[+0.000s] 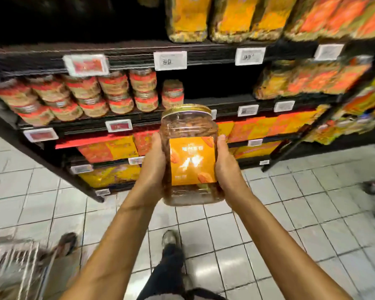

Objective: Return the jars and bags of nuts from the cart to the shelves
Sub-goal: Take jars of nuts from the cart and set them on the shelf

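Wire cart (20,265) is sitting below-left of the nut jar (192,156) — nearest the camera. Left hand (153,167) and right hand (225,167) are gripping the jar's opposite sides, holding it upright above the tiled floor (268,213), gold lid (186,109) on top. Beyond the jar, up-left, small red-labelled jars (117,94) are standing stacked on the shelf (225,100) — bags (307,81) up-right.

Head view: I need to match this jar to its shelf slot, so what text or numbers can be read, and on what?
"99": white price tag on the upper shelf edge.
"99", less sharp: next price tag to its right.
Orange label on the jar that the left hand and right hand hold: print too blurred to read.
Red tags and bags: unreadable.
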Demonstrator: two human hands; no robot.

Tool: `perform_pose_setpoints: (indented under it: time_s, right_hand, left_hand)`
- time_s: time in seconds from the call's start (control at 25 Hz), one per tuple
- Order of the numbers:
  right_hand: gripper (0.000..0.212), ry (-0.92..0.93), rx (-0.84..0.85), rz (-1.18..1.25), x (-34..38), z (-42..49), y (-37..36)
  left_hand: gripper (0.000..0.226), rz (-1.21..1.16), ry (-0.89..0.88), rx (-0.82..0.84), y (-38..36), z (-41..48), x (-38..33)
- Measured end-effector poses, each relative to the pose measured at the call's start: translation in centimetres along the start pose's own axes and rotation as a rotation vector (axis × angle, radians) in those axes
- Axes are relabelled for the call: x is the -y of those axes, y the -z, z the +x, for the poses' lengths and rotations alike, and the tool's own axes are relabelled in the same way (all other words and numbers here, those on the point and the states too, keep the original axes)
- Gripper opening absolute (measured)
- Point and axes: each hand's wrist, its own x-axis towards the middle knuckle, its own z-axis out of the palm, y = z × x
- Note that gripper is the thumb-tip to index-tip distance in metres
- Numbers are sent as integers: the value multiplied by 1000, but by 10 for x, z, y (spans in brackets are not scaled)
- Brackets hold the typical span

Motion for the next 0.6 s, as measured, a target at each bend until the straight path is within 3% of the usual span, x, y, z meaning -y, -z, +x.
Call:
perform_pose_setpoints:
  time_s: [0.28,0.6]
  right_hand:
    - [55,18,-185,67,21,112,62]
    - [53,40,-156,-61,27,248,136]
  left_hand:
    - [65,142,70,137,-94,112,-16]
    - [53,92,63,-73,-199,211,-8]
